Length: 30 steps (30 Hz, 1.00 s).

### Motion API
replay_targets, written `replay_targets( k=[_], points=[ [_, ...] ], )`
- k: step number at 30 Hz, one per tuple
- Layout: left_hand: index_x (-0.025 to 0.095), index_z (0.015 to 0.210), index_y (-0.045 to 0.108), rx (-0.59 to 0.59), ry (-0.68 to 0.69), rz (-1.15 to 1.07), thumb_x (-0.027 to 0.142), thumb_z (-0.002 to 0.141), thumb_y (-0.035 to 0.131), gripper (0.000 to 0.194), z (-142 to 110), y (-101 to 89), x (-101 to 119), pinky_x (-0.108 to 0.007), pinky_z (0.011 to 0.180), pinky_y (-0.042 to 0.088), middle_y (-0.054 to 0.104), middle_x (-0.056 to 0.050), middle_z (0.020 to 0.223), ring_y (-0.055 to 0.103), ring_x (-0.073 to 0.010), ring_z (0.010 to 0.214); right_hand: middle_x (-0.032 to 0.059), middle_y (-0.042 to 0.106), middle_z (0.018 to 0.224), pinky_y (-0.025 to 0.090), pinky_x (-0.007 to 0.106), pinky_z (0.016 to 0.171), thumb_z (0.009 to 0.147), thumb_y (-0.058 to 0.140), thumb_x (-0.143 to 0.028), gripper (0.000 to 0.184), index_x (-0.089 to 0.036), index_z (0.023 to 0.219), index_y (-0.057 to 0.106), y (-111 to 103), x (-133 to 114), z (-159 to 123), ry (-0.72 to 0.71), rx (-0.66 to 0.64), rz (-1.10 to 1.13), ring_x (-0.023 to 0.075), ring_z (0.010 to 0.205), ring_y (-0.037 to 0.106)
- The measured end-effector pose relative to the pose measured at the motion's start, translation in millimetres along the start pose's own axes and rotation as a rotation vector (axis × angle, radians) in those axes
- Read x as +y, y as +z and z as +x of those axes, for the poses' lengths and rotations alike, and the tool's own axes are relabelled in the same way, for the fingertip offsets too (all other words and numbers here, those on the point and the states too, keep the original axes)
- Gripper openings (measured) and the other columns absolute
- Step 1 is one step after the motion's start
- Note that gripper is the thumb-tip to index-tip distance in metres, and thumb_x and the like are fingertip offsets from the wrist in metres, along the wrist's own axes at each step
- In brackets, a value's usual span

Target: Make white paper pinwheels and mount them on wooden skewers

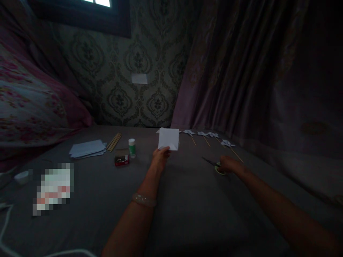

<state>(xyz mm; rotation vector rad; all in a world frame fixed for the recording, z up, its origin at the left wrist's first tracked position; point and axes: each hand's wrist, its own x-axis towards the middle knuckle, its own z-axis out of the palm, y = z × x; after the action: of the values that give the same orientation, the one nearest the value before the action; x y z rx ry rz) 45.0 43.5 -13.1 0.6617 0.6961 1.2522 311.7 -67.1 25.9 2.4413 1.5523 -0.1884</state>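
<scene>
My left hand (161, 156) is closed on the lower edge of a square of white paper (168, 138), which it holds upright above the grey cloth. Faint crease lines seem to run near the paper's bottom edge. On the right, my right hand (227, 165) grips a pair of scissors (220, 169) by its pale green handles. The dark blades point left towards the paper and stand apart from it. Behind, several paper pinwheels on thin sticks lie in a row, among them one pinwheel (227, 143) nearest my right hand.
Left of the paper stand a glue stick (132, 148) with a white cap and a small red box (122, 160) of small items. Farther left lie thin wooden sticks (114, 142) and a stack of white paper (88, 148). A white cable (6, 228) runs along the lower left.
</scene>
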Motion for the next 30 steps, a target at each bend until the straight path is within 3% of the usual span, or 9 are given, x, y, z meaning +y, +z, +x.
replay_targets(
  k=[8, 14, 19, 23, 30],
  points=[
    [0.011, 0.072, 0.063, -0.012, -0.247, 0.296, -0.009, 0.049, 0.063, 0.031, -5, -0.3, -27, -0.023, 0.04, 0.042, 0.06, -0.004, 0.048, 0.058, -0.0171, 0.04, 0.0175, 0.068, 0.093, 0.043, 0.026, 0.066, 0.074, 0.059, -0.022, 0.023, -0.012, 0.092, 0.07, 13, 5, 2, -0.008, 0.081, -0.028, 0.0236, 0.089, 0.066],
    [0.01, 0.087, 0.064, 0.096, -0.278, 0.363, -0.006, 0.057, 0.062, 0.034, -8, -2.1, -27, -0.025, 0.041, 0.047, 0.059, -0.003, 0.048, 0.059, -0.0183, 0.041, 0.018, 0.067, 0.099, 0.043, 0.028, 0.068, 0.078, 0.058, -0.027, 0.028, -0.011, 0.099, 0.067, 19, 13, -2, -0.023, 0.095, 0.006, 0.0242, 0.092, 0.064],
    [0.007, 0.092, 0.061, 0.135, -0.314, 0.381, 0.001, 0.062, 0.067, 0.031, -27, -1.9, -17, -0.027, 0.046, 0.052, 0.063, -0.007, 0.055, 0.064, -0.0209, 0.049, 0.0213, 0.063, 0.109, 0.043, 0.032, 0.074, 0.082, 0.054, -0.031, 0.033, -0.011, 0.107, 0.063, 16, 14, -14, -0.017, 0.155, -0.003, 0.0288, 0.101, 0.061],
    [0.006, 0.082, 0.061, 0.097, -0.38, 0.413, 0.011, 0.062, 0.076, 0.025, -50, -3.1, -2, -0.029, 0.043, 0.052, 0.066, -0.015, 0.058, 0.065, -0.025, 0.05, 0.0175, 0.064, 0.11, 0.042, 0.032, 0.077, 0.086, 0.049, -0.034, 0.032, -0.015, 0.108, 0.062, 12, -9, -22, -0.121, 0.235, 0.059, 0.0266, 0.101, 0.06],
    [0.013, 0.063, 0.061, -0.115, -0.411, 0.691, 0.023, 0.064, 0.076, 0.018, -60, -27.3, 23, -0.02, 0.031, 0.035, 0.065, -0.01, 0.052, 0.056, -0.016, 0.034, 0.0093, 0.064, 0.115, 0.038, 0.033, 0.093, 0.089, 0.044, -0.026, 0.029, -0.019, 0.112, 0.061, 19, -89, -29, -0.601, 0.348, 0.272, 0.0227, 0.11, 0.054]
  ],
)
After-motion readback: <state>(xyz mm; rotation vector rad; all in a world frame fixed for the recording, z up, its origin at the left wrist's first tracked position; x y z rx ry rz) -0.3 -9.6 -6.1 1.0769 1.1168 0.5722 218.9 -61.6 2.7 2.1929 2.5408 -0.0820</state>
